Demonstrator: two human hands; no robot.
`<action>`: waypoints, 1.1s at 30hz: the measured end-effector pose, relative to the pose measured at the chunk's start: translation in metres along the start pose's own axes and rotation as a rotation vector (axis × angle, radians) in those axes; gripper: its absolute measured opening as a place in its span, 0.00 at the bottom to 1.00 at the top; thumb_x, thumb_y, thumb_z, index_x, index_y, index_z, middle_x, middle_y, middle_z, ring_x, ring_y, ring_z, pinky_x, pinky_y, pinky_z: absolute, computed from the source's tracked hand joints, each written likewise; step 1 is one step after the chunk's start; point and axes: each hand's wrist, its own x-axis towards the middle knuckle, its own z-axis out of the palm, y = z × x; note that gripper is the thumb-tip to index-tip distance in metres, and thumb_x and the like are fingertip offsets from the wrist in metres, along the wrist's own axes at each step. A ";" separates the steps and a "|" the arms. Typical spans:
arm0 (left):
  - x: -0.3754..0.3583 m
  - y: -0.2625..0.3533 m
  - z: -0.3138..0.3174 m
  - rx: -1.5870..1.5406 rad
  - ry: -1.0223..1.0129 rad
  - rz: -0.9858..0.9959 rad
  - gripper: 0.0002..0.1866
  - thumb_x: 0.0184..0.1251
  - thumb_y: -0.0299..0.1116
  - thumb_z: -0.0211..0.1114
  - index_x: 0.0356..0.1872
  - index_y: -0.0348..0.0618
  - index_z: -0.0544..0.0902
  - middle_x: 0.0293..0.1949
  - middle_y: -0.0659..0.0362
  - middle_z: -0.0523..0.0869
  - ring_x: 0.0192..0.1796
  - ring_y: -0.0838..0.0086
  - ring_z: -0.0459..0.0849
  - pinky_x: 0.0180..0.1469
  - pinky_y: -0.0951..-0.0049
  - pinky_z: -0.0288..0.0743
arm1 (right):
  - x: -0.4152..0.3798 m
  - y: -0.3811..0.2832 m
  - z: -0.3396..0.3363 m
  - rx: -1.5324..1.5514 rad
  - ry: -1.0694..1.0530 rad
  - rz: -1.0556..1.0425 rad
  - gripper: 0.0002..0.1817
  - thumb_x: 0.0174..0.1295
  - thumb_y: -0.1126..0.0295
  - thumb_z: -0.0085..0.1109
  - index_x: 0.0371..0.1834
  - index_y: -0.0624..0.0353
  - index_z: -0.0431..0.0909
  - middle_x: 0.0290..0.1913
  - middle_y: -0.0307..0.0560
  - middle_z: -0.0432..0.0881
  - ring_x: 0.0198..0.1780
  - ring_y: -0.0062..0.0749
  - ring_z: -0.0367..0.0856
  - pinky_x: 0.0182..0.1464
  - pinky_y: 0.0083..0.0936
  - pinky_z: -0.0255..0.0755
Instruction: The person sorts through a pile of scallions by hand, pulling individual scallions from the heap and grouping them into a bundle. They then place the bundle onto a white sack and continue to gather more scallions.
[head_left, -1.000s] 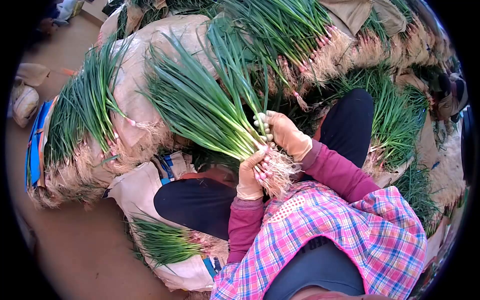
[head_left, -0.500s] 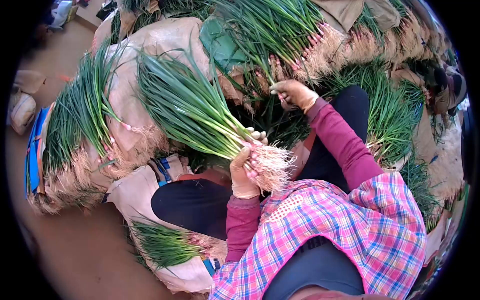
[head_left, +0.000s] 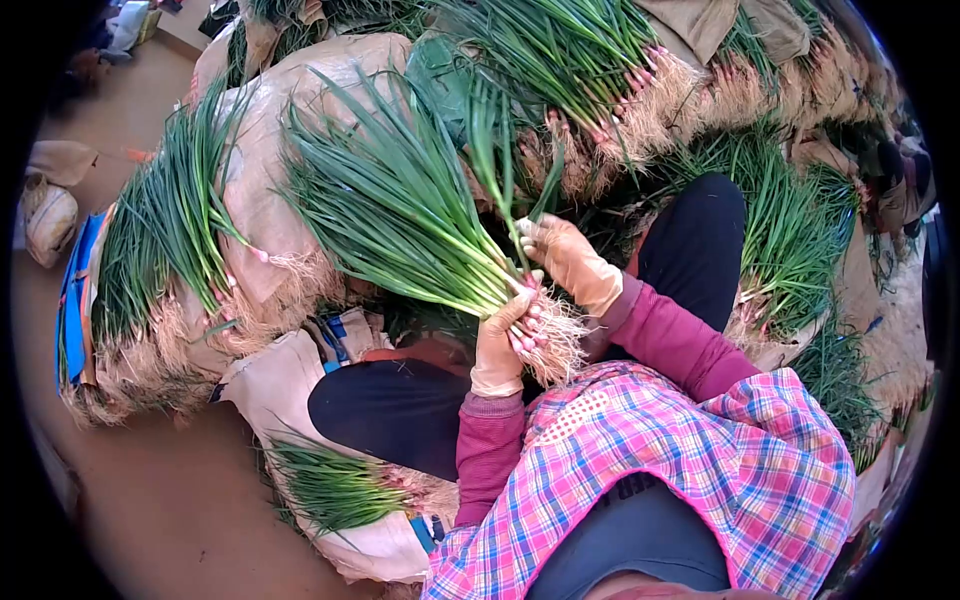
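My left hand [head_left: 500, 345], in a pale glove, is closed around a thick bunch of spring onions [head_left: 400, 210] just above the pink bulbs. The tangled pale roots [head_left: 555, 345] hang out past the thumb, and the long green leaves fan up to the left. Close beside it, my gloved right hand [head_left: 570, 262] pinches a green leaf [head_left: 547, 188] against the bunch's upper edge. A single stalk [head_left: 508, 175] stands up along that edge, its lower end at my left fingers. Whether the right fingers also grip this stalk is partly hidden.
Spring onions with dry roots lie piled ahead [head_left: 570, 70], at the left [head_left: 170, 220] and at the right [head_left: 785, 225]. A smaller bundle [head_left: 335, 485] rests on sacking by my left knee [head_left: 385, 415]. A sack-covered mound [head_left: 325, 75] rises beyond the held bunch.
My right hand has come from the pile ahead down and left to the bunch, bringing a spring onion to its upper edge. My left hand still holds the bunch, slightly shifted.
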 end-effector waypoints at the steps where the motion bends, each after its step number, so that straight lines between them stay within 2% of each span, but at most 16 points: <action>1: 0.000 0.001 0.002 -0.036 0.018 -0.016 0.18 0.63 0.34 0.65 0.52 0.36 0.80 0.26 0.64 0.79 0.17 0.86 0.72 0.17 0.87 0.71 | 0.001 0.002 -0.002 0.091 -0.043 0.045 0.05 0.66 0.72 0.57 0.41 0.61 0.77 0.32 0.36 0.79 0.27 0.16 0.74 0.31 0.10 0.74; 3: -0.003 0.003 0.004 -0.130 -0.021 -0.025 0.20 0.64 0.34 0.64 0.55 0.36 0.78 0.26 0.65 0.79 0.18 0.86 0.73 0.15 0.87 0.67 | 0.025 0.012 -0.022 0.383 -0.114 0.139 0.05 0.68 0.76 0.50 0.42 0.65 0.74 0.31 0.38 0.77 0.26 0.17 0.74 0.29 0.11 0.74; 5: -0.003 0.002 0.000 -0.356 -0.281 0.017 0.29 0.58 0.31 0.65 0.62 0.35 0.69 0.40 0.58 0.78 0.31 0.85 0.76 0.31 0.82 0.74 | 0.062 0.004 -0.041 0.828 -0.133 0.167 0.03 0.65 0.79 0.50 0.38 0.67 0.73 0.30 0.43 0.78 0.23 0.20 0.73 0.24 0.08 0.73; 7: -0.022 0.012 0.023 -0.401 -0.379 0.228 0.40 0.51 0.31 0.66 0.68 0.35 0.62 0.51 0.52 0.74 0.47 0.72 0.77 0.53 0.67 0.75 | 0.076 -0.002 -0.065 -0.122 -0.322 -0.022 0.08 0.69 0.72 0.48 0.38 0.64 0.76 0.31 0.48 0.80 0.24 0.23 0.77 0.24 0.19 0.74; 10: -0.023 0.009 0.017 -0.499 -0.387 0.285 0.41 0.51 0.32 0.67 0.69 0.38 0.61 0.52 0.52 0.75 0.53 0.64 0.76 0.58 0.59 0.72 | -0.006 -0.013 -0.023 -1.517 -0.388 0.029 0.18 0.68 0.54 0.54 0.44 0.59 0.81 0.37 0.51 0.83 0.32 0.28 0.82 0.32 0.26 0.77; 12: -0.022 0.009 0.015 -0.557 -0.342 0.286 0.40 0.54 0.31 0.66 0.70 0.41 0.60 0.54 0.52 0.76 0.54 0.62 0.78 0.58 0.55 0.75 | -0.040 -0.044 -0.002 -0.539 -0.486 0.219 0.23 0.67 0.49 0.55 0.49 0.58 0.81 0.40 0.45 0.83 0.39 0.25 0.81 0.43 0.25 0.76; 16: -0.031 0.009 0.007 -0.315 -0.121 0.339 0.40 0.53 0.31 0.63 0.72 0.45 0.60 0.52 0.53 0.78 0.51 0.63 0.77 0.56 0.58 0.74 | -0.050 -0.039 -0.001 -0.620 -0.792 0.137 0.19 0.67 0.51 0.57 0.44 0.56 0.81 0.35 0.33 0.80 0.36 0.16 0.75 0.41 0.21 0.72; 17: -0.023 0.008 0.000 -0.511 -0.517 0.486 0.31 0.60 0.26 0.60 0.66 0.38 0.65 0.54 0.54 0.78 0.56 0.56 0.79 0.64 0.45 0.70 | -0.042 -0.050 -0.012 -0.612 -0.655 0.135 0.17 0.67 0.53 0.57 0.42 0.56 0.82 0.33 0.34 0.80 0.33 0.17 0.75 0.36 0.22 0.72; 18: -0.018 0.004 -0.007 -0.508 -0.523 0.487 0.31 0.60 0.26 0.60 0.66 0.38 0.65 0.54 0.54 0.78 0.56 0.56 0.79 0.64 0.45 0.70 | -0.030 -0.067 -0.027 -0.605 -0.518 0.139 0.15 0.67 0.55 0.58 0.41 0.56 0.82 0.32 0.34 0.80 0.29 0.19 0.76 0.32 0.22 0.72; 21: -0.038 0.027 0.017 -0.768 -0.745 0.592 0.37 0.55 0.26 0.66 0.69 0.53 0.65 0.44 0.62 0.78 0.42 0.74 0.70 0.49 0.69 0.66 | -0.005 -0.069 -0.064 -1.439 -0.448 -0.011 0.16 0.66 0.54 0.57 0.37 0.57 0.81 0.25 0.39 0.78 0.24 0.26 0.77 0.27 0.30 0.74; 22: -0.032 0.026 0.007 -0.735 -0.709 0.604 0.40 0.52 0.26 0.66 0.70 0.53 0.63 0.45 0.63 0.76 0.43 0.73 0.71 0.51 0.68 0.67 | 0.001 -0.066 -0.080 -2.194 -0.532 -0.553 0.18 0.64 0.53 0.58 0.35 0.59 0.80 0.29 0.44 0.80 0.30 0.31 0.82 0.30 0.32 0.76; 24: -0.031 0.031 0.024 -0.577 -0.554 0.611 0.43 0.51 0.30 0.65 0.72 0.50 0.59 0.47 0.62 0.74 0.43 0.72 0.70 0.51 0.68 0.67 | 0.009 -0.094 -0.054 -1.958 -0.021 -0.727 0.19 0.59 0.51 0.62 0.37 0.58 0.81 0.35 0.51 0.82 0.38 0.49 0.82 0.39 0.39 0.76; 26: -0.028 0.027 0.031 -0.377 -0.352 0.480 0.43 0.56 0.42 0.62 0.73 0.40 0.56 0.48 0.61 0.72 0.46 0.73 0.71 0.53 0.68 0.70 | 0.039 -0.129 -0.034 -1.865 0.524 -0.881 0.19 0.57 0.50 0.63 0.35 0.57 0.81 0.36 0.50 0.82 0.40 0.47 0.82 0.42 0.39 0.75; 29: -0.013 0.006 0.015 -0.369 -0.270 0.263 0.37 0.59 0.40 0.66 0.67 0.37 0.64 0.51 0.56 0.76 0.53 0.67 0.75 0.60 0.62 0.70 | 0.085 -0.154 -0.042 -2.120 0.515 -0.707 0.17 0.57 0.54 0.64 0.35 0.58 0.81 0.35 0.52 0.82 0.38 0.48 0.82 0.40 0.38 0.75; 31: -0.007 0.001 0.016 -0.508 -0.296 0.224 0.33 0.57 0.33 0.69 0.63 0.35 0.67 0.53 0.52 0.77 0.59 0.61 0.75 0.65 0.58 0.69 | 0.078 -0.171 -0.015 -1.929 0.417 -0.352 0.11 0.60 0.61 0.64 0.36 0.58 0.80 0.33 0.45 0.83 0.34 0.31 0.82 0.34 0.31 0.75; 33: -0.008 0.006 0.027 -0.533 -0.311 0.272 0.31 0.56 0.29 0.68 0.61 0.34 0.68 0.53 0.50 0.77 0.65 0.58 0.72 0.69 0.56 0.65 | 0.086 -0.159 -0.033 -0.817 -0.163 -0.274 0.09 0.62 0.65 0.64 0.39 0.59 0.80 0.27 0.35 0.80 0.29 0.20 0.79 0.32 0.21 0.74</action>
